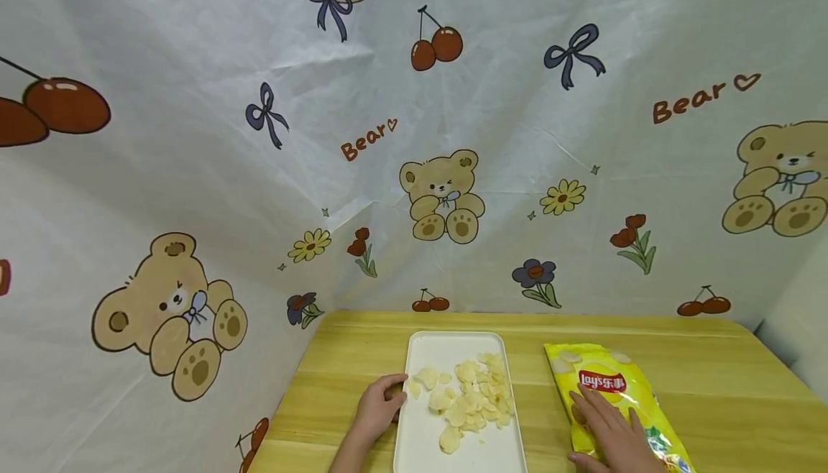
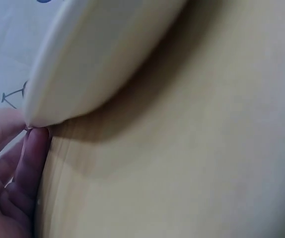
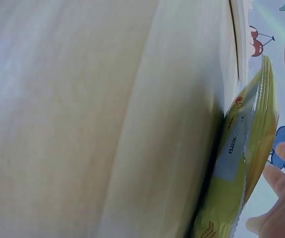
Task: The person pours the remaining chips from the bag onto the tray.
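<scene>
A white rectangular tray [image 1: 420, 451] lies on the wooden table, with a pile of potato chips [image 1: 475, 401] mostly on its right half. At the tray's left edge, my left hand [image 1: 378, 408] pinches the rim; the left wrist view has the fingers [image 2: 35, 146] against the underside of the tray [image 2: 93, 59]. To the right of the tray lies a yellow Lay's chip bag [image 1: 647, 405]. My right hand [image 1: 611, 433] is over it with spread fingers. In the right wrist view the hand [image 3: 284, 198] is beside the bag [image 3: 242, 144], and contact is hard to tell.
The wooden table [image 1: 362, 347] meets a white cloth [image 1: 388, 279] printed with bears, cherries and flowers, which hangs behind it and at the left. A strip of bare table separates the tray from the bag.
</scene>
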Demonstrator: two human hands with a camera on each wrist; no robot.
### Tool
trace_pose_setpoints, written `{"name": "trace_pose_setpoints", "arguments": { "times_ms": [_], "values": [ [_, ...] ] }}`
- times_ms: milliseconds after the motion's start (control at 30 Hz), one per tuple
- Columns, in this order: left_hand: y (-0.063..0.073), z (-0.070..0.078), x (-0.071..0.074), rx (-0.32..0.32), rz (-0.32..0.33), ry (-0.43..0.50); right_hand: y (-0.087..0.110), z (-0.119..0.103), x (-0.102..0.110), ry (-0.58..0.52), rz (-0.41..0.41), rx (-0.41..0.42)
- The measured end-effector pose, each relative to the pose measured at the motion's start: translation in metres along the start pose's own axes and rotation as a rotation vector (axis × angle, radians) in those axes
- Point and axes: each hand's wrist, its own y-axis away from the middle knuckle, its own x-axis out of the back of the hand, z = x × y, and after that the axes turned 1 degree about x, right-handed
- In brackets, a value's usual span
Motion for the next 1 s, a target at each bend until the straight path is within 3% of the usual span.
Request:
{"name": "trace_pose_setpoints", "arguments": {
  "times_ms": [233,367,633,1000],
  "values": [
    [0.003,0.003,0.001,0.01,0.009,-0.03,-0.002,0.004,0.003,0.044,0.05,0.005],
    [0.005,0.01,0.007,-0.019,0.005,-0.039,-0.005,0.006,0.007,0.085,0.018,-0.026],
    [0.011,0.028,0.022,-0.083,-0.007,-0.209,-0.005,0.014,0.01,0.133,0.009,-0.059],
    [0.016,0.054,0.029,-0.16,0.07,-0.333,-0.008,0.016,0.017,0.108,-0.037,-0.11]
  ]
}}
